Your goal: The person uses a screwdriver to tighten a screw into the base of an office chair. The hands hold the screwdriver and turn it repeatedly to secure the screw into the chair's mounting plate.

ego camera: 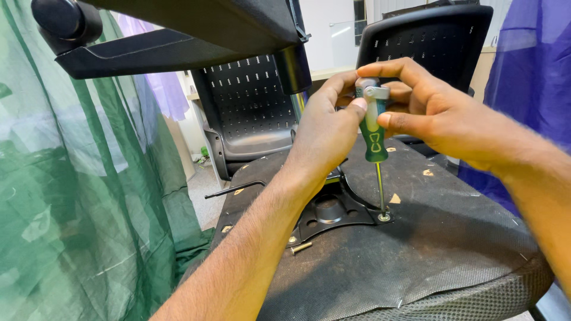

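Note:
Both hands grip a green-handled screwdriver [375,139] held upright. My left hand [324,128] wraps the handle from the left, thumb on its upper part. My right hand [431,113] pinches the handle top from the right. The shaft tip sits on a screw with washer [384,217] at the edge of a black metal mounting plate [333,214]. That plate lies on the upturned underside of a chair seat [428,261] covered in black fabric. A loose screw [301,247] lies on the fabric near the plate's front corner.
A black chair arm or base part [178,35] hangs overhead at upper left. Two perforated black chair backs [250,107] stand behind. Green plastic sheeting [77,208] fills the left side, blue sheeting [529,71] the right. A thin black lever [235,189] sticks out leftward.

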